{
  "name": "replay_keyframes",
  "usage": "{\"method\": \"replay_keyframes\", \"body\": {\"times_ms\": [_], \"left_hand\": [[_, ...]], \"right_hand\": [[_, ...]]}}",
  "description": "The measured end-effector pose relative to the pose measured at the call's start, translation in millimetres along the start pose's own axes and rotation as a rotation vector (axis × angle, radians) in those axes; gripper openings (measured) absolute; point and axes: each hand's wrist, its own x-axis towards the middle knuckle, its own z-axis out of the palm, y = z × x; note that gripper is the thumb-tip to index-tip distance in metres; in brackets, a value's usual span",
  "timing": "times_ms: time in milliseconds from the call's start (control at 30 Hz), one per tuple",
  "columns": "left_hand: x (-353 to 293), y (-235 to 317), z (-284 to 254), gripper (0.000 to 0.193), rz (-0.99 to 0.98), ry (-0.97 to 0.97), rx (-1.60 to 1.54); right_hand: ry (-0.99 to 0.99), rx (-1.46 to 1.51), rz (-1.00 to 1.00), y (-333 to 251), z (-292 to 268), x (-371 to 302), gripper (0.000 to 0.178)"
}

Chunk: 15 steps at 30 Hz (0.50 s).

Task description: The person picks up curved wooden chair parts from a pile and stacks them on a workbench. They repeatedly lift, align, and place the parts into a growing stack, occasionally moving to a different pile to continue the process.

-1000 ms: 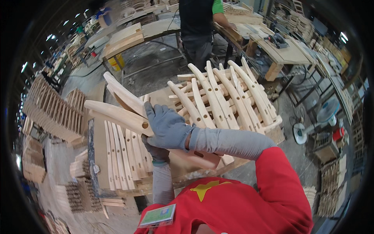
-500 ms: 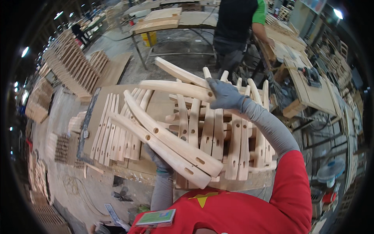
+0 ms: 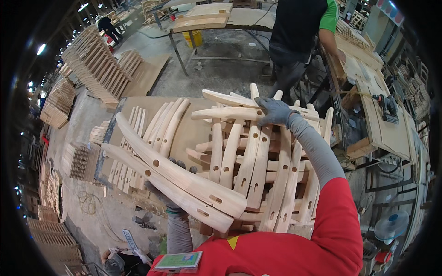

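Note:
My left hand [image 3: 162, 195], in a grey glove, grips a pair of long curved wooden legs [image 3: 184, 177] from below. Each leg has a round hole and an oblong slot, and the pair slants across the near left, above the bench. On the far side of the crisscross pile, my gloved right hand [image 3: 275, 112] is closed over the right ends of two more curved legs [image 3: 225, 113]. These lie crosswise at the top of the pile. Under them, several similar legs [image 3: 251, 158] point away from me; their far ends are partly covered by my right hand and arm.
More curved legs [image 3: 166, 126] lie side by side on the brown board [image 3: 193, 133] at left. Tall wood stacks [image 3: 94, 66] stand on the floor beyond. A co-worker [image 3: 297, 37] stands at a side bench with a power tool [image 3: 387, 109]. A fan [image 3: 391, 225] is at right.
The two legs under my right hand have come down and lie flatter on the pile. My left hand's pair has shifted left and appears higher. The whole view has turned slightly.

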Motion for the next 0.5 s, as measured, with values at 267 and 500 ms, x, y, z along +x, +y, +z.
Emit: {"method": "replay_keyframes", "body": {"times_ms": [267,500], "left_hand": [[-1,-13,11,0.088,-0.071,0.06,0.047],[-15,-20,26,0.079,-0.044,0.184,0.085]], "right_hand": [[0.059,-0.065,0.025,-3,8,-8,0.096],[0.099,-0.078,0.133,-9,6,-19,0.11]]}}
